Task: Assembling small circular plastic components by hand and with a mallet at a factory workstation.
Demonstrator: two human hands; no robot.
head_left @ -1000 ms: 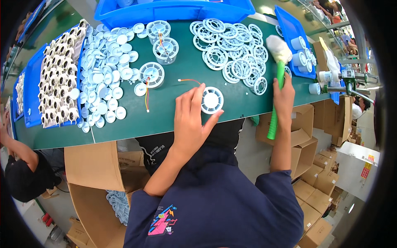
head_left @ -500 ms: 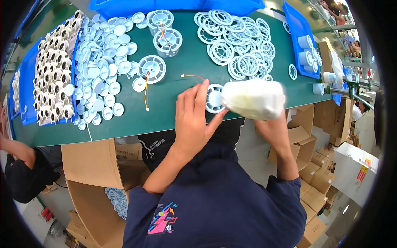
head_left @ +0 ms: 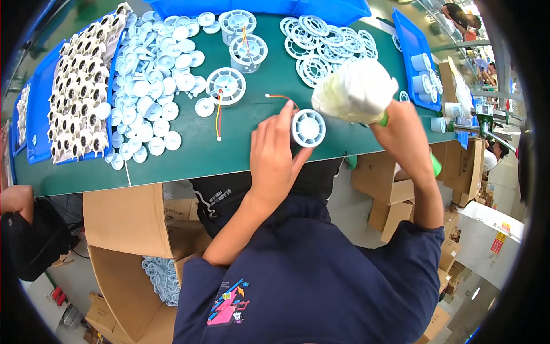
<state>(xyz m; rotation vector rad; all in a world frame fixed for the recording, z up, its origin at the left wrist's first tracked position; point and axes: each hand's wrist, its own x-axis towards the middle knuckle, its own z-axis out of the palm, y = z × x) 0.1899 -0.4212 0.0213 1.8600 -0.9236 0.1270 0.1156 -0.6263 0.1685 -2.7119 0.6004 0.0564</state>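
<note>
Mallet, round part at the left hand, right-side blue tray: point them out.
Mallet (head_left: 356,90), head view: on its white head.
Round part (head_left: 309,128), head view: centre of its top.
Blue tray (head_left: 409,39), head view: bare inside, far end.

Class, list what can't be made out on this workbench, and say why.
Head view:
- Mid-handle of the mallet: hidden by the right hand.
- Lower part of the ring pile: covered by the mallet's head.
- Far side of the blue bin: cut off by the upper edge.
- Inner end of the red wire: hidden by the left hand or round housing.
</note>
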